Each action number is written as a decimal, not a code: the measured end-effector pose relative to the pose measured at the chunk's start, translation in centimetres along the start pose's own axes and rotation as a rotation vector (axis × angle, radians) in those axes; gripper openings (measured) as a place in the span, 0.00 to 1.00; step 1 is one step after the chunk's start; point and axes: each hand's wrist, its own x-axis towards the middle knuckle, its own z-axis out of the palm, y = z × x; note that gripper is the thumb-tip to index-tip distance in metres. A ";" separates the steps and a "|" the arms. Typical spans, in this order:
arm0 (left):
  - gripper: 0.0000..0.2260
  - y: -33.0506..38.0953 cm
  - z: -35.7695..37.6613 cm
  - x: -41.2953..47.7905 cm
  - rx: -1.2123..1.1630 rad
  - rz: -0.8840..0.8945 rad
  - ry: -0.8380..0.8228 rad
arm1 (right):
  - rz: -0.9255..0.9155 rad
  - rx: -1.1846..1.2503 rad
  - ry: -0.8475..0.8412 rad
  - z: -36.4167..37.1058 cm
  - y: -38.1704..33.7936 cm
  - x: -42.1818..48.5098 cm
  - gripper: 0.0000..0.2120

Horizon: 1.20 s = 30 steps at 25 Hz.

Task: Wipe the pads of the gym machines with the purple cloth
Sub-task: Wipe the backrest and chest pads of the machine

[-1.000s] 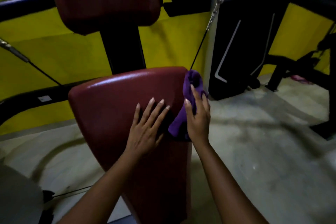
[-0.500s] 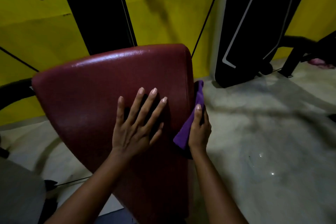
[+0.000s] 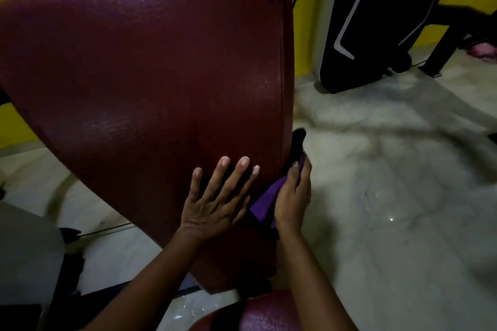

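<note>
Since a second ago the right hand (image 3: 291,201) has slid the purple cloth (image 3: 265,200) down the right edge of the maroon back pad (image 3: 150,75), from near its top corner to low on that side; the edge looks nearly covered, the face likely still due. Its fingers curl round the cloth, pressing it to the edge. The left hand (image 3: 215,204) lies flat, fingers spread, bracing the pad face and holding nothing. Most of the cloth is hidden under the hand. The dark shape above it is unclear, and the pad's top is cut off.
</note>
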 end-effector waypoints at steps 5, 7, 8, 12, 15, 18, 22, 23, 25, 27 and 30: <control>0.29 0.3 0.1 -0.2 -0.109 -0.030 0.048 | -0.141 0.006 0.157 1.5 1.3 -1.1 0.33; 0.29 1.9 0.4 -2.3 -0.212 -0.013 -0.010 | -0.158 -0.037 0.218 2.0 4.7 -2.5 0.36; 0.29 2.9 0.8 -4.1 -0.224 0.031 -0.044 | -0.155 -0.072 0.235 2.3 6.9 -3.1 0.38; 0.29 4.9 2.9 -10.7 -0.108 0.196 -0.099 | -0.009 -0.154 0.204 2.2 15.7 -5.3 0.40; 0.29 5.2 3.4 -11.2 -0.083 0.188 -0.054 | 0.263 -0.086 0.148 1.2 20.6 -6.2 0.35; 0.30 5.4 3.6 -11.3 -0.077 0.182 -0.051 | 0.596 -0.041 0.041 0.4 22.9 -5.1 0.21; 0.29 5.3 3.0 -11.3 -0.093 0.178 -0.120 | 0.722 -0.162 -0.069 -0.3 21.9 -5.0 0.21; 0.28 5.2 2.7 -11.2 -0.115 0.178 -0.149 | 0.637 -0.214 -0.061 -0.2 21.0 -5.2 0.20; 0.26 4.9 1.9 -10.7 -0.163 0.175 -0.227 | 0.404 -0.218 -0.020 -0.1 17.8 -5.2 0.22; 0.26 4.7 0.3 -10.1 -0.246 0.142 -0.319 | 0.212 -0.172 -0.011 -0.3 13.9 -4.8 0.27; 0.26 4.5 -4.1 -8.8 -0.642 -0.119 -0.443 | 0.090 -0.105 -0.035 -2.0 8.7 -5.3 0.27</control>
